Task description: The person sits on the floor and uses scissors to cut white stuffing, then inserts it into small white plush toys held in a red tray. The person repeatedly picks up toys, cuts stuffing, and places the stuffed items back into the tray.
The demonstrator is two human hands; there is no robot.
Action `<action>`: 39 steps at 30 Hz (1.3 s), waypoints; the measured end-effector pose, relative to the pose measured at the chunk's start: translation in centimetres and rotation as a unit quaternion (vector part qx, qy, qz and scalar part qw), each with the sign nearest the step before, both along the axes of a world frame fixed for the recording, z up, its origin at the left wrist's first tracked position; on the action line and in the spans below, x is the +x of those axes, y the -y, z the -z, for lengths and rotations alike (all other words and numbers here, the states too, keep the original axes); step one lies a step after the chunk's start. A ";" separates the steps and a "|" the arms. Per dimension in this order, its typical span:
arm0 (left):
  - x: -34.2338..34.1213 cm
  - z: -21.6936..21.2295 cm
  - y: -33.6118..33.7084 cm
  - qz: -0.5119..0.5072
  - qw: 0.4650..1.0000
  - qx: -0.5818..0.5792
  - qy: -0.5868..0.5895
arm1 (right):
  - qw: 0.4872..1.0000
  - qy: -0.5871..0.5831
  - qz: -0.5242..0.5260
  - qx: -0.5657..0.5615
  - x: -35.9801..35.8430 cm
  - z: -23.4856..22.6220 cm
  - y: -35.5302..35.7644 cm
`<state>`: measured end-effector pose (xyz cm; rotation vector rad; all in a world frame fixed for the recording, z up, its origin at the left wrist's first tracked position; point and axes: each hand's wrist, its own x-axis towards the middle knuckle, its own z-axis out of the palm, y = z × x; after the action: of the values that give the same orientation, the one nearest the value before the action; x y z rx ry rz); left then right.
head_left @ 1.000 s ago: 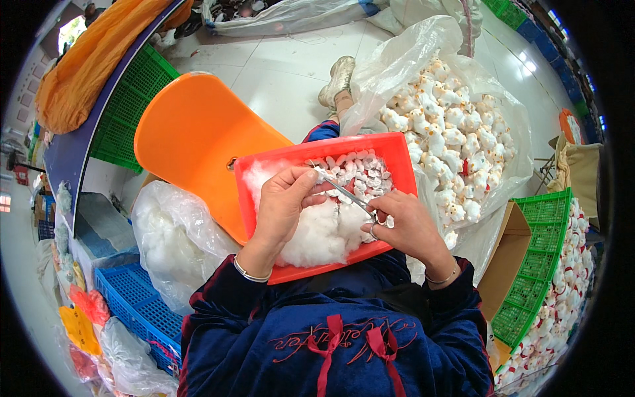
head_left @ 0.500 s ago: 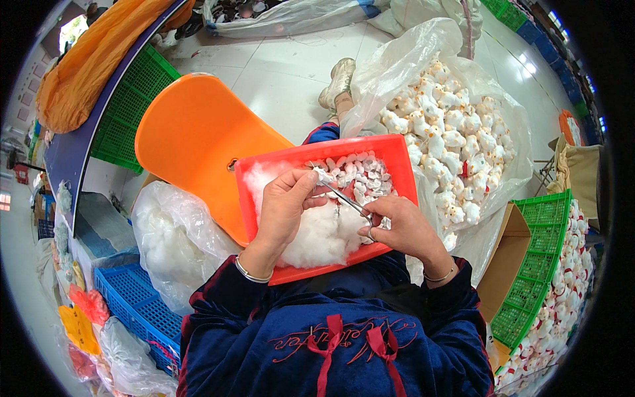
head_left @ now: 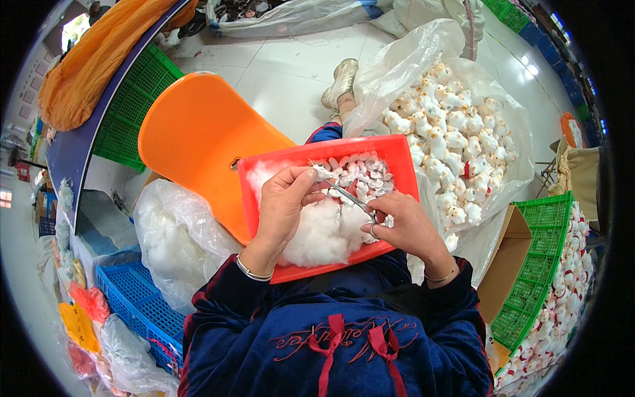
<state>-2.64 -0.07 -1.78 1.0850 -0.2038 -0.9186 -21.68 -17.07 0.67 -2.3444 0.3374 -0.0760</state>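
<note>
My left hand [head_left: 283, 204] is pinching a small white fabric piece [head_left: 323, 173] between thumb and fingers, above a red tray [head_left: 317, 273] on my lap. My right hand [head_left: 409, 228] grips slim metal forceps [head_left: 352, 198] by their ring handles. Their thin tip reaches into or against the white piece; my left fingers partly hide the contact. Fluffy white stuffing [head_left: 321, 235] fills the tray's left and near side, below my hands. Small white fabric pieces [head_left: 367, 173] are heaped at its far right.
Beyond the tray on the right, a clear plastic bag [head_left: 423, 46] holds many white stuffed toys [head_left: 456, 139]. An orange chair [head_left: 198, 132] and a bag of stuffing [head_left: 169, 238] stand left. Blue [head_left: 142, 298] and green crates [head_left: 539, 264] flank me, with a cardboard box [head_left: 506, 258] at right.
Both hands keep nearly the same pose over the tray, still holding the white piece and forceps. The whole view has shifted very slightly.
</note>
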 end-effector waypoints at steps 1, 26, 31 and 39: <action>0.0 0.1 0.0 -0.001 1.000 0.003 0.004 | 1.000 0.002 -0.001 0.000 0.0 0.1 0.0; -0.6 -0.6 -0.4 0.000 0.986 0.041 0.161 | 0.991 0.009 -0.029 0.130 0.2 1.1 0.3; -1.0 0.3 -1.2 -0.031 0.931 0.043 0.361 | 0.983 0.008 -0.029 0.179 0.1 1.5 -0.2; -1.3 -0.2 -1.1 -0.054 0.837 0.085 0.537 | 0.976 -0.020 0.016 0.214 0.3 1.2 -0.8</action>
<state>-3.93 1.05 -1.57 1.6758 -0.9904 -0.1247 -21.38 -16.28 -0.57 -1.9154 0.3719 0.0280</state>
